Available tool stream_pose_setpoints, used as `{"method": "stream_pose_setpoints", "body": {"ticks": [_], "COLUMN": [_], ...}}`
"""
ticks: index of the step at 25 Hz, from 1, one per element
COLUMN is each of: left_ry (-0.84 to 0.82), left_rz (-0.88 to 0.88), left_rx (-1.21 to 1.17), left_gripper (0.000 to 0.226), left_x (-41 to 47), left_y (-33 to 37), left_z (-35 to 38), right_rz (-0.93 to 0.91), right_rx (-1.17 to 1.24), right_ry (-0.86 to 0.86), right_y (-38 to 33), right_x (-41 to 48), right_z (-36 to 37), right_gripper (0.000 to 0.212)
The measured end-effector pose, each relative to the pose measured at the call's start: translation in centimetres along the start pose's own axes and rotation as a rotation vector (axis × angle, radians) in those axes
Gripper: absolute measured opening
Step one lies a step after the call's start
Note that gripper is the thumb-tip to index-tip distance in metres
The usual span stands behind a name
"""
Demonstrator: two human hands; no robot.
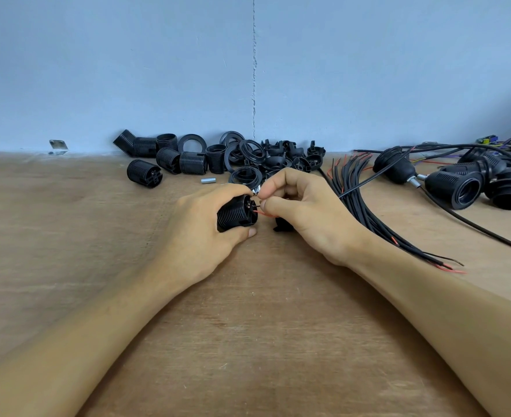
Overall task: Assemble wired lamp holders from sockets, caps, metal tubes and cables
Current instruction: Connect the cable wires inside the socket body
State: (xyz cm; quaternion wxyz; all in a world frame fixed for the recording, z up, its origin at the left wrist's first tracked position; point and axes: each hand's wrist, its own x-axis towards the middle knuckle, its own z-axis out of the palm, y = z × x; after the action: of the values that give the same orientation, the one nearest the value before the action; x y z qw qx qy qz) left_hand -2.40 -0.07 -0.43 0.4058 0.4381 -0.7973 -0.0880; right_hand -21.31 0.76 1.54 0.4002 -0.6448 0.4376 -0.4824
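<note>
My worry is the thin red wire (261, 212). It looks fine and limp, so I judge it may buckle or slip past its terminal if it is pushed off-line. A stray strand could also reach the black wire beside it. The socket (236, 215) is round, and it may twist in the grip as the wires are pressed in.

The left hand (200, 233) wraps curled fingers (233, 191) around the socket at the middle of the desk (248, 326), terminal end facing right. I cannot tell whether the socket rests on the wood. The right hand (305, 212) pinches the wire ends tightly between thumb and forefinger at that end face. A black cap (282, 227) sits half hidden beneath it.

The socket is matte black plastic with a ribbed, threaded barrel. The desk is bare, grainy plywood. The spare cables (365, 212) are smooth and black-sheathed, fanned to the right. A small shiny metal tube (208, 180) lies near the parts pile (248, 158).
</note>
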Motion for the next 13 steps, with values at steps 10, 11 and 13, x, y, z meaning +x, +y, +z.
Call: {"method": "stream_pose_setpoints", "body": {"ticks": [10,11,13], "left_ry": [0.021,0.025,0.025], "left_rz": [0.033,0.037,0.044], "left_rx": [0.067,0.072,0.067], "left_gripper": [0.052,0.052,0.050], "left_x": [0.14,0.13,0.11], "left_y": [-0.18,-0.18,-0.20], "left_z": [0.23,0.25,0.25], "right_rz": [-0.001,0.003,0.007], "right_rx": [-0.007,-0.002,0.003], "right_ry": [0.009,0.010,0.014], "right_y": [0.00,0.01,0.03], "right_x": [0.06,0.06,0.07], "right_z": [0.02,0.02,0.02], "right_gripper": [0.016,0.016,0.015]}}
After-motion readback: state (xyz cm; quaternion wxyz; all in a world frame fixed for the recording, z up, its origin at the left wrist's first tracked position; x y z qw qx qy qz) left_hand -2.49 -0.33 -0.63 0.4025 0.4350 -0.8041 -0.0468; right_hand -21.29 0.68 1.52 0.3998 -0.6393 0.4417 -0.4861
